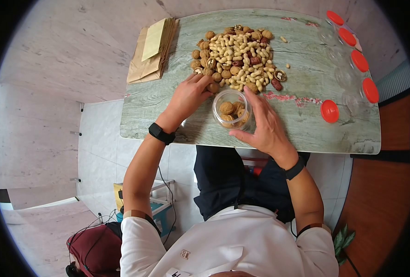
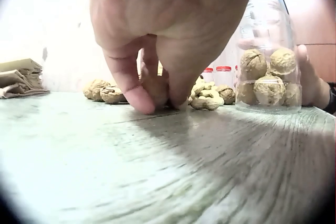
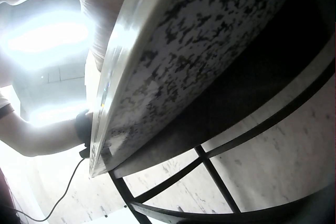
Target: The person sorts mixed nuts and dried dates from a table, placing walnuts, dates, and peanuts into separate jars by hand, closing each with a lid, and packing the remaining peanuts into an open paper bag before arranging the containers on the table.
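Note:
My left hand point(image 1: 189, 95) reaches to the near edge of the nut pile, its fingertips down at the tabletop. Between thumb and fingers it pinches a walnut point(image 1: 212, 87), mostly hidden by the fingers in the left wrist view. My right hand point(image 1: 266, 123) holds a clear plastic jar point(image 2: 269, 98) from the right, thumb on the near side and fingers along the far side. Uncapped and upright, the jar has several walnuts point(image 2: 270, 90) inside. Beyond both hands lies a heap of peanuts point(image 1: 235, 48), with walnuts and red dates point(image 1: 276, 84) mixed in.
Folded brown paper bags point(image 1: 152, 51) lie at the table's far left. Along the right edge stand several clear jars with red lids point(image 1: 359, 61), and a red lid point(image 1: 329, 111) is nearer the front. The right wrist view mostly shows the table's underside point(image 3: 173, 51) and dark frame.

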Demonstrator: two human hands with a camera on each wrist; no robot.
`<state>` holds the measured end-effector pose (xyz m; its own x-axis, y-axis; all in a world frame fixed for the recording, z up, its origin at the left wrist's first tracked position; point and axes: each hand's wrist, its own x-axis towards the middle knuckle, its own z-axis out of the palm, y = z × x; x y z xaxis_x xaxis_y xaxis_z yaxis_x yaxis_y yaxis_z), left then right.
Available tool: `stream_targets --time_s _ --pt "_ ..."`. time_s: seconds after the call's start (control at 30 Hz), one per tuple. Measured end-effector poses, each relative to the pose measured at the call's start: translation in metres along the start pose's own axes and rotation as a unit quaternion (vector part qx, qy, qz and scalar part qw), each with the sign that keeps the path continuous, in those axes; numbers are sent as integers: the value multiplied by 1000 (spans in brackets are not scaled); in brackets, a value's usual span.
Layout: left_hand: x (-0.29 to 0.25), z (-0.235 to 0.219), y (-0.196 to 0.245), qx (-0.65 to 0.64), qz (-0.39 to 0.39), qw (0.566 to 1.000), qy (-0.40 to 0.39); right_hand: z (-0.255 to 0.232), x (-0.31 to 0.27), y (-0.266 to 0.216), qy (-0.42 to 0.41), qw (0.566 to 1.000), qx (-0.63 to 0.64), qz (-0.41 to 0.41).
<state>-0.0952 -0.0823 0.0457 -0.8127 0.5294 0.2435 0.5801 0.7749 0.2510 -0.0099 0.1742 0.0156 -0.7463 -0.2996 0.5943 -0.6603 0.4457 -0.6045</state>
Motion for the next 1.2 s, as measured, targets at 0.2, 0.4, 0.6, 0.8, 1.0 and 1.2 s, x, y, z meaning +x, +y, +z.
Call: stream_targets --time_s 0.2,0.4,0.6,0.8,1.0,1.2 --pt "-3 0 -4 -15 34 999 28 0 0 -1 -3 1000 1 7" --pt "-6 -4 0 -108 -37 994 -1 1 0 0 -6 1000 4 8" --pt "-10 4 -9 -161 -78 983 42 1 0 0 0 1000 -1 0" --pt "-15 -32 13 -319 -119 937 79 0 0 0 -4 1000 11 13" --pt "-4 -109 85 -243 -31 969 14 3 -1 0 -8 1000 21 18" --pt "11 -108 103 -141 21 985 -93 0 -1 -1 0 1000 13 14"
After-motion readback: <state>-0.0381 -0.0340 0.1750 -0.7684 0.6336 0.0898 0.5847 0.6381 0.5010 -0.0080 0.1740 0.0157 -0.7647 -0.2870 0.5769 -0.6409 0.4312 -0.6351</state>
